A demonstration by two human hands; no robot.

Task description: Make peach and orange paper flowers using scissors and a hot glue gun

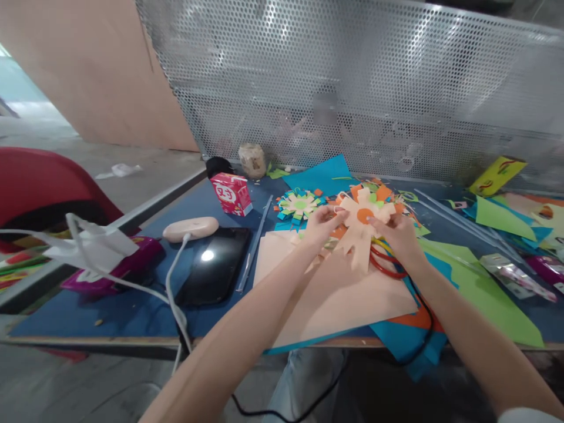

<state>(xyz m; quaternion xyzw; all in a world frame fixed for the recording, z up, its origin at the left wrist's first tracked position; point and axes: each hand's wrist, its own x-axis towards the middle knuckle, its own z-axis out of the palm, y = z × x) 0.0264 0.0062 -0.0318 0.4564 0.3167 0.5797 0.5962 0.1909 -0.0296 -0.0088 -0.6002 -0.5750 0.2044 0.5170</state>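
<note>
Peach paper makes up a flower shape (353,212) with an orange centre (363,215), held above flat peach sheets (326,308) right of middle; the left hand (324,225) and right hand (400,235) pinch its petals. Left, a pink box (232,194) shows white characters, unclear; far right, a yellow box (496,177) bears illegible red marks.

faded light-blue jeans (302,376), bare forearms (251,314), whitish right sleeve edge (524,416).

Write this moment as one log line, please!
left hand: holding peach paper flower | right hand: thumb at its orange center | beyond left hand: green-centered paper flower | below: peach paper sheet
</note>
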